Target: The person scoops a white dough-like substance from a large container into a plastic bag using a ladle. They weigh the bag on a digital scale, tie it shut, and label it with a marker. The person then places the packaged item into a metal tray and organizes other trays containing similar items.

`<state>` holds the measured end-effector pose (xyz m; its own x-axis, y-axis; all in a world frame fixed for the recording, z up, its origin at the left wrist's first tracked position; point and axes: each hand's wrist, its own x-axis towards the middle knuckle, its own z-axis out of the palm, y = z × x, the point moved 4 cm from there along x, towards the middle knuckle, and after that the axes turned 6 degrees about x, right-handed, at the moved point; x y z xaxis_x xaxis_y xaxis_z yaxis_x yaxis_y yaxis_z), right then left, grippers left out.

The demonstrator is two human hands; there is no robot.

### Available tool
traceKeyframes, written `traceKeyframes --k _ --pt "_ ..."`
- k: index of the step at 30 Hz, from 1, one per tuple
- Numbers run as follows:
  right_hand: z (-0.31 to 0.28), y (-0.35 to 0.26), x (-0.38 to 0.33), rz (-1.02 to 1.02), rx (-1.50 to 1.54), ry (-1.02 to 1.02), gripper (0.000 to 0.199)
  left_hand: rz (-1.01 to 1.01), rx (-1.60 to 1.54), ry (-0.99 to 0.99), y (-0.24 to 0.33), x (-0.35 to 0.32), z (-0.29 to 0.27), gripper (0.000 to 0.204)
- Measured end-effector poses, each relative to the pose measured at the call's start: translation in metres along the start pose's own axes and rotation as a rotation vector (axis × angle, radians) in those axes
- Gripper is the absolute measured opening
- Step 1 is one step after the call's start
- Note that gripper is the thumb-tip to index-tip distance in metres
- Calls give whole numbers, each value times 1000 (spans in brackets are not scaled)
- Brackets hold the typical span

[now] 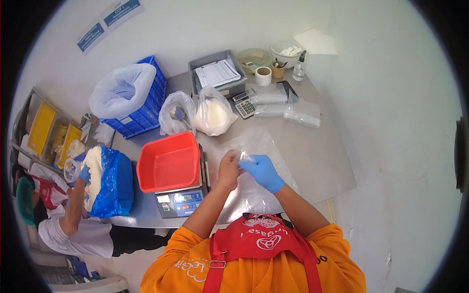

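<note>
My bare left hand [228, 170] and my right hand [264, 173], in a blue glove, are close together over the table. Their fingers pinch the top edge of a clear plastic bag [243, 155]. More clear plastic [266, 142] lies flat on the table beneath and beyond them; I cannot tell whether it is the same bag. Left of my hands, an empty red basin [168, 163] rests on a digital scale [181, 203]. Beyond them stands a clear bag of white powder [215, 117].
A co-worker's gloved hand [85, 174] touches white powder in a blue bag [115, 183] at the left. Behind stand a lined blue crate [134, 119] and a grey tray [195, 83] of papers. A calculator [244, 105], packed plastic bags [303, 115] and a spray bottle [299, 72] are farther right.
</note>
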<state>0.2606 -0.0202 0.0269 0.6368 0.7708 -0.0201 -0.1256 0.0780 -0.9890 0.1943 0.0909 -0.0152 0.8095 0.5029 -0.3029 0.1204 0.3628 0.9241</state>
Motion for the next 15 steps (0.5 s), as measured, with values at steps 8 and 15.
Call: traceKeyframes --k 8,15 --pt "-60 -10 -37 -8 628 24 22 432 412 -191 41 -39 -6 14" --pt "-136 51 -58 83 312 -33 23 -189 -579 -679 22 -56 32 15"
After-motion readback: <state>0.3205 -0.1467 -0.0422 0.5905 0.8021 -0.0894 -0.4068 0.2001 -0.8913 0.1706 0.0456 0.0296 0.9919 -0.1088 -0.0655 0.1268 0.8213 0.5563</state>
